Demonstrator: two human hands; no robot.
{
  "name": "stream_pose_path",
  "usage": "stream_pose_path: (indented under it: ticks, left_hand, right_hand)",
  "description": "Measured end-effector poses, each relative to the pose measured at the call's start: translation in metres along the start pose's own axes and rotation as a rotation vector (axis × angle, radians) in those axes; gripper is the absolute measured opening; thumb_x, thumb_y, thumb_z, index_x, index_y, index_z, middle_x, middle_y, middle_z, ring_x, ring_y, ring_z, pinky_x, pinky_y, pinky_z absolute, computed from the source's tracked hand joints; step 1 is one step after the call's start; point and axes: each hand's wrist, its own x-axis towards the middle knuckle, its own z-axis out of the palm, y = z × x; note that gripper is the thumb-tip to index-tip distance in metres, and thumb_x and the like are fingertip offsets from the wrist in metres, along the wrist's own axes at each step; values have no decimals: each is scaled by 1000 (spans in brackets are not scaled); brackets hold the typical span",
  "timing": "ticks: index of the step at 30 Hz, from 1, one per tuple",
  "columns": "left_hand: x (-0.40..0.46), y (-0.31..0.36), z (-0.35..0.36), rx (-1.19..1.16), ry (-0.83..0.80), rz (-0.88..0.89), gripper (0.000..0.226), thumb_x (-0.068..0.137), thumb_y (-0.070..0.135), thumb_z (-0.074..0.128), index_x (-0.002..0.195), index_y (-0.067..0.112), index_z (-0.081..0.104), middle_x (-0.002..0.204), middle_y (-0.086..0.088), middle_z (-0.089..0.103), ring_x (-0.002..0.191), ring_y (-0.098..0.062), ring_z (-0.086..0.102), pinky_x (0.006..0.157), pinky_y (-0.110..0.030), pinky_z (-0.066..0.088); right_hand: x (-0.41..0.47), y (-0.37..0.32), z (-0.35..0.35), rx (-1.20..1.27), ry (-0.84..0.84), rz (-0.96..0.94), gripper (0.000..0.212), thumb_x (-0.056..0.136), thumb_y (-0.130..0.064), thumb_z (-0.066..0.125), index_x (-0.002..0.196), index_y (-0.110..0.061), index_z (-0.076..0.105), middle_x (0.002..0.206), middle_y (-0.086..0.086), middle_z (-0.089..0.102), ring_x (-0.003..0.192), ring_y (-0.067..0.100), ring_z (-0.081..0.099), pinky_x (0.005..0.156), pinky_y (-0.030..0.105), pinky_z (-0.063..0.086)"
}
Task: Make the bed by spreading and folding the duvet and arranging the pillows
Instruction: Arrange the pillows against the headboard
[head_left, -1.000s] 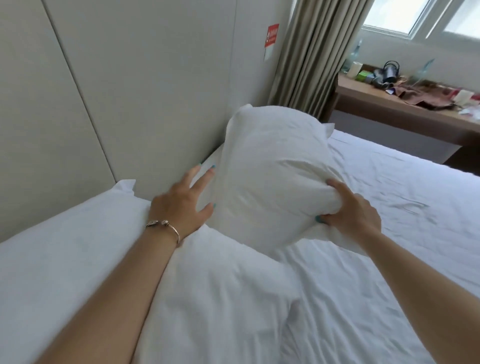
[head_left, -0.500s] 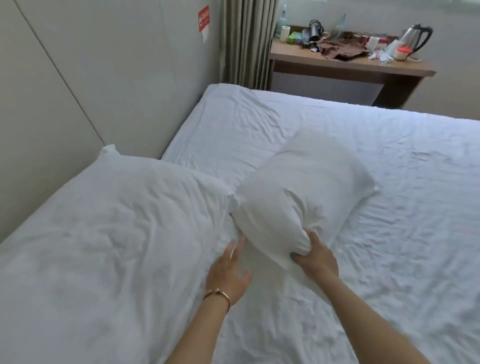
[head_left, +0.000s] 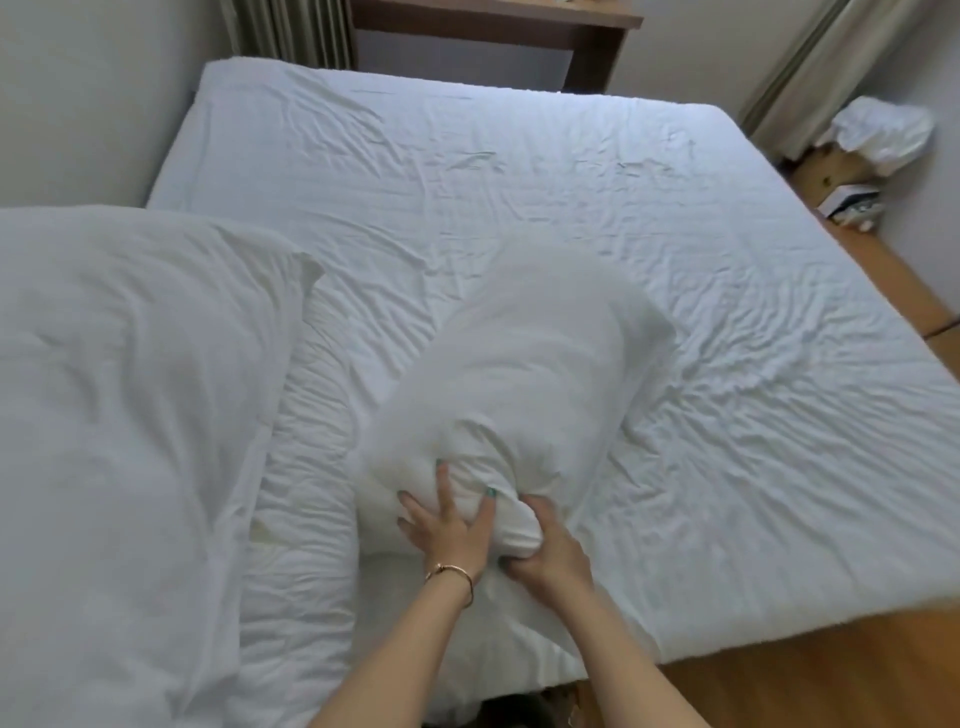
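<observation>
The white pillow (head_left: 524, 395) lies on the wrinkled bed sheet (head_left: 649, 218) near the middle of the bed, its near end bunched at the bed's near edge. It looks light, soft and loosely filled, so it will likely sag and fold wherever it is not supported. The bunched near end gives a firm hold, though a grip at two corners would probably keep it flatter for setting down.

The left hand (head_left: 451, 530), with a thin bracelet at the wrist, presses on the pillow's near end with fingers spread and nearly straight, not curled round the cloth. The right hand (head_left: 545, 545) is clenched round a gathered wad of the pillowcase, fingers wrapped under it and thumb on top.

A second white pillow (head_left: 130, 395) lies to the left, just beside the first but apart from it. Beyond the bed stand a wooden desk (head_left: 519, 21) and curtains (head_left: 291, 26); a crumpled white bundle (head_left: 883, 132) sits on the wooden floor (head_left: 831, 686) to the right.
</observation>
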Motion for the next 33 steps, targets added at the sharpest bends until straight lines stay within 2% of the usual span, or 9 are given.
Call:
stream_pose_path:
  ticks: [3,7,12,15,19,22,24,28,33]
  left_hand:
    - [-21,-7,-2,40,-63,73,90,82,61,60,149,46,1,156,-20,-16,144,-41,5,119,-39,9]
    - [-57,-7,12,-28,-95,103,90,81,56,64,145,55,1,157,-8,-19,143,-35,20,115,-35,27]
    - [-106,6,47,-88,20,94,86,81,55,65,144,56,6,157,-3,-18,142,-34,24,114,-34,27]
    - [-145,6,88,-103,86,-43,88,81,59,62,145,54,3,157,-5,-18,139,-40,24,114,-40,24]
    - [-191,-5,135,-171,109,-233,98,77,57,67,146,52,-2,156,-9,-20,136,-45,28,112,-45,30]
    - [-200,-10,145,-185,152,-290,96,78,52,69,148,48,4,157,-10,-17,137,-44,27,113,-45,29]
    - [-198,-8,150,-191,148,-323,94,80,48,69,148,47,5,157,-8,-17,138,-46,22,113,-45,27]
    - [-185,15,160,-147,222,-267,91,81,45,69,147,51,7,156,5,-25,142,-40,-11,111,-61,19]
    - [-156,30,164,-109,155,-321,97,71,71,63,141,61,-3,154,9,-31,138,-42,-28,102,-76,8]
  right_hand:
    - [-2,17,-6,15,-26,-32,75,62,-36,68,127,-49,34,111,-6,63,97,24,64,80,33,50]
    - [1,27,-14,-25,-37,-172,64,75,-39,66,131,-42,35,115,-4,64,103,27,62,78,33,47]
    - [-12,76,-38,-94,-61,-357,62,83,-43,58,138,-44,28,116,-2,64,98,28,62,78,34,49]
    - [-44,132,-47,-110,-136,-409,66,85,-39,59,141,-43,24,119,-1,61,99,27,62,78,34,49]
    - [-81,202,-36,-185,-276,-424,79,88,-30,58,150,-40,11,138,1,47,115,25,54,84,29,44]
    - [-80,229,-33,-136,-431,-381,88,87,-25,61,148,-51,3,130,7,39,106,23,52,88,26,43]
    - [-79,240,-39,-118,-461,-343,83,87,-25,63,149,-49,13,130,4,31,106,16,45,93,20,39]
    - [-64,244,-53,-54,-207,-368,50,82,-31,68,128,-33,49,145,0,12,138,21,23,111,28,31]
    - [-26,191,-81,-37,-107,-463,44,91,-25,59,133,-22,46,154,2,18,140,24,22,108,31,29]
